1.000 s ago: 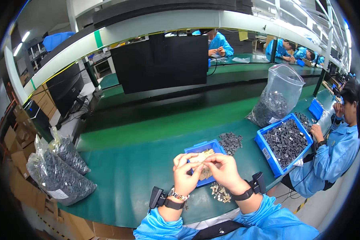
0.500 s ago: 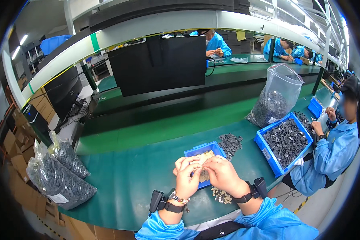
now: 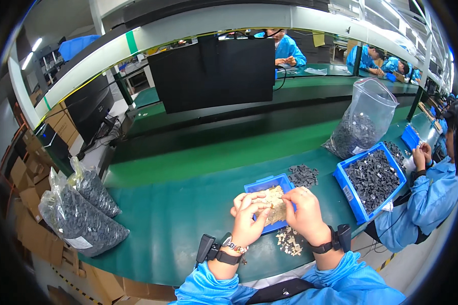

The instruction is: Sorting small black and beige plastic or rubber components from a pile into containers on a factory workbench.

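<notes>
Both my hands are over a small blue bin [image 3: 259, 184] that holds many small tan pieces [image 3: 274, 195]. My left hand [image 3: 248, 222] is at the bin's left side, its thumb and fingers pinched together on something too small to make out. Over the right side of the bin, my right hand [image 3: 307, 215] has thumb and fingertips closed in a pinch; what lies between them is hidden. The two hands are a little apart. A loose heap of tan pieces [image 3: 289, 242] lies on the green table just in front of the bin, beside my right wrist.
Small dark parts [image 3: 303, 176] lie heaped behind the bin. To the right are a large blue bin of dark parts [image 3: 372, 182], a clear bag [image 3: 359, 132] and a co-worker [image 3: 430, 195]. Filled bags [image 3: 89, 223] stand at the left; a black monitor [image 3: 213, 76] hangs ahead.
My hands were together with fingertips meeting over the bin; now they have moved apart, the right one to the right. The whole view has shifted slightly.
</notes>
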Demonstrator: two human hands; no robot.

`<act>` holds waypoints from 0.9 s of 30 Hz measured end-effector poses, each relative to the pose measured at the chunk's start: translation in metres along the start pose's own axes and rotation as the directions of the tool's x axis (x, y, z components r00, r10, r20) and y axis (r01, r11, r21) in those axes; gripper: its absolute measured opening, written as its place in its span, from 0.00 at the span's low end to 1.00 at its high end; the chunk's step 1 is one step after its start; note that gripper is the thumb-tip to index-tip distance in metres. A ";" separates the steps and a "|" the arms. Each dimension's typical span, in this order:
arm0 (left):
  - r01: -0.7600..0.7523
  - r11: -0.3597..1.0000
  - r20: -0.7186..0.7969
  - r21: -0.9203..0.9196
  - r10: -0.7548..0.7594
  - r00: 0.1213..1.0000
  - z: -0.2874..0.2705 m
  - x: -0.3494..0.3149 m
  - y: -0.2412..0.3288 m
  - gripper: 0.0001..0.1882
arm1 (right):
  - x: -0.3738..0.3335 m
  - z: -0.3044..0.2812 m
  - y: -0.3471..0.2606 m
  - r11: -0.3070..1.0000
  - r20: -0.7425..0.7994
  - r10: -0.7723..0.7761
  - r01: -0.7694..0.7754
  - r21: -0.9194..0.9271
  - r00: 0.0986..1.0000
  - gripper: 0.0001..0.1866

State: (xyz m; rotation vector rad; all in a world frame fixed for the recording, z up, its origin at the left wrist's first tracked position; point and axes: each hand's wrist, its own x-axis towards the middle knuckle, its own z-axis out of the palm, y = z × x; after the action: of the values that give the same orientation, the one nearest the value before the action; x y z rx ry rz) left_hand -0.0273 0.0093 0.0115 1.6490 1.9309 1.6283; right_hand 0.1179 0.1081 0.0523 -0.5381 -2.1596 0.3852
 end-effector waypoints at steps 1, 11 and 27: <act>0.009 1.000 -0.004 0.007 -0.009 1.000 0.000 0.001 0.001 0.03 | -0.001 0.000 -0.001 1.000 -0.003 0.001 -0.002 -0.017 1.000 0.04; 0.005 0.999 0.003 -0.038 -0.005 1.000 0.000 0.000 -0.002 0.04 | 0.001 -0.003 -0.006 0.907 0.127 0.143 -0.181 0.381 0.982 0.07; -0.120 0.992 -0.052 0.025 0.121 0.991 -0.003 0.007 0.003 0.07 | -0.006 0.003 -0.009 0.866 0.220 0.237 -0.308 0.394 0.946 0.03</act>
State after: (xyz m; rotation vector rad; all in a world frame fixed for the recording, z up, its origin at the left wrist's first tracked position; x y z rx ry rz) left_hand -0.0295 0.0120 0.0186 1.7808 1.9142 1.7175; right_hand 0.1162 0.0975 0.0506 -0.5772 -2.0661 1.0643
